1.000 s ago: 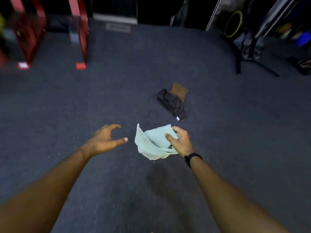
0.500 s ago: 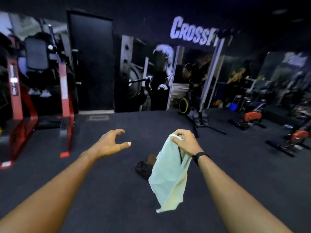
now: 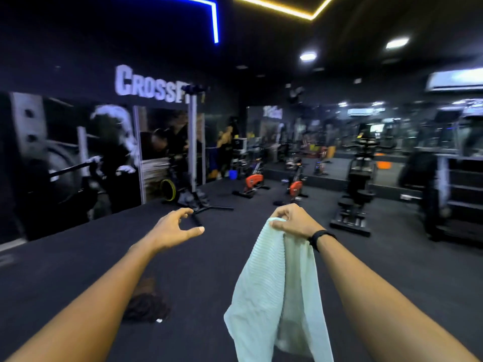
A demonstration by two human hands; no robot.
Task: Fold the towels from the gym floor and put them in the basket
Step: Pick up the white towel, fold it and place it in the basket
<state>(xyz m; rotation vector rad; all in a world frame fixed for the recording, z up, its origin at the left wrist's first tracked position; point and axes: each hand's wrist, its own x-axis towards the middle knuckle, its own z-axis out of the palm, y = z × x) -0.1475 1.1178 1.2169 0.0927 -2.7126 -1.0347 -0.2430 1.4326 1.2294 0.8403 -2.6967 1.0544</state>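
My right hand (image 3: 294, 222) grips the top edge of a pale mint-green towel (image 3: 271, 296), which hangs straight down in front of me past the bottom of the view. My left hand (image 3: 173, 228) is held out level with it, to its left, fingers spread and loosely curved, holding nothing. On the dark floor under my left forearm lies a dark brown towel (image 3: 147, 307) in a crumpled heap, partly hidden by the arm. No basket is in view.
Dark gym floor stretches ahead. A stand with black legs (image 3: 198, 205) sits just beyond my left hand. Red exercise bikes (image 3: 252, 182) and a black machine (image 3: 352, 210) stand further back. A mural wall (image 3: 78, 163) runs along the left.
My head has tilted up from the floor to the room. My right hand lifted the mint towel off the floor so that it now hangs open; the left hand stayed empty beside it.
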